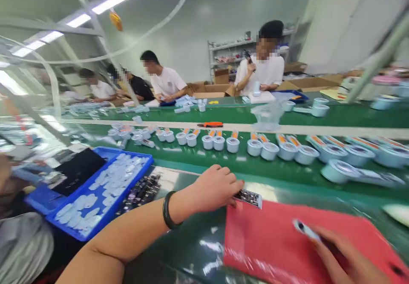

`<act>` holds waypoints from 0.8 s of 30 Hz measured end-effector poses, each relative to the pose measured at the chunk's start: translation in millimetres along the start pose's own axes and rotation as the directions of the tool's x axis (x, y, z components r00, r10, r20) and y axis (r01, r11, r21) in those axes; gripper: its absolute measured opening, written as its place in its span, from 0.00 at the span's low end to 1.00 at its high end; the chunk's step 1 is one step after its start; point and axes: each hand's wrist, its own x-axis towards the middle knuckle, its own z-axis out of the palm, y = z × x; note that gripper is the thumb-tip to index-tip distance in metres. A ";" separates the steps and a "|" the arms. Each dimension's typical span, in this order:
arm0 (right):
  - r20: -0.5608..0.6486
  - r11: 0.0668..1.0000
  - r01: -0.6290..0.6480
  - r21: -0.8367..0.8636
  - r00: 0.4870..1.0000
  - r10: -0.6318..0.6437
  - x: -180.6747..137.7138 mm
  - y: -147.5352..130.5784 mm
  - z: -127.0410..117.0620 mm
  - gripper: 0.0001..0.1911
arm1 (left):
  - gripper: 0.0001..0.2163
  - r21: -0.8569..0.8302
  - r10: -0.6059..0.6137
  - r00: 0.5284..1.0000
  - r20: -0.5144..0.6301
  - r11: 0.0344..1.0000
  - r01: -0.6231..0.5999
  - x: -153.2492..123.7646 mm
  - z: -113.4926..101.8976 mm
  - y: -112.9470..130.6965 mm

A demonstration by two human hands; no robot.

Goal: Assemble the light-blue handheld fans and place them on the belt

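Observation:
My left hand [217,188], with a dark bangle [166,209] on its wrist, is closed over a pale blue part carrying a dark circuit board [249,196]. One end of that part sticks out past the fingers, at the far edge of a red mat [271,237]; the rest is hidden under the hand. Above the mat, my right hand [348,250] pinches a small pale blue oblong piece [306,229] with a dark spot near its tip. Motion blurs this hand, and its lower part runs out of the picture.
Pale blue cup-shaped housings with handles [232,144] line the green belt [179,158]. Orange-handled pliers [211,124] lie beyond. At left, a blue tray [128,153] holds small white pieces beside piled circuit boards [140,194]. Several co-workers [166,81] sit opposite; another person's sleeve [25,245] is at left.

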 end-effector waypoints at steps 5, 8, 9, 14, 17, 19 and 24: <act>-0.050 0.998 -0.053 0.041 0.997 0.055 -0.9 -73.6 -42.5 0.19 | 0.21 -0.159 0.084 0.993 -0.083 0.982 -0.097 28.0 25.7 72.3; 0.052 0.998 -0.024 0.053 0.998 0.021 0.1 -94.5 -44.6 0.15 | 0.19 -0.271 -0.009 0.995 -0.096 0.962 -0.017 26.8 39.5 70.6; 0.097 0.999 -0.003 0.049 0.995 -0.002 0.9 -100.7 -41.8 0.14 | 0.19 -0.308 -0.033 0.993 -0.115 0.951 -0.004 24.0 41.4 67.6; 0.281 0.968 0.228 -0.109 0.941 -0.190 12.9 -126.5 -13.4 0.10 | 0.10 -0.525 -0.060 0.974 -0.217 0.848 -0.065 12.4 40.7 60.1; 0.343 0.927 0.303 -0.220 0.914 -0.218 17.9 -132.2 -3.9 0.10 | 0.08 -0.602 -0.064 0.966 -0.250 0.791 -0.104 12.6 41.9 62.2; 0.351 0.929 0.304 -0.212 0.911 -0.218 18.2 -131.3 -4.0 0.09 | 0.07 -0.629 -0.081 0.961 -0.263 0.770 -0.107 13.5 43.7 64.2; 0.284 0.990 0.127 0.061 0.949 -0.139 15.6 -118.5 1.3 0.08 | 0.06 -0.675 -0.154 0.948 -0.279 0.734 -0.079 15.1 46.0 69.3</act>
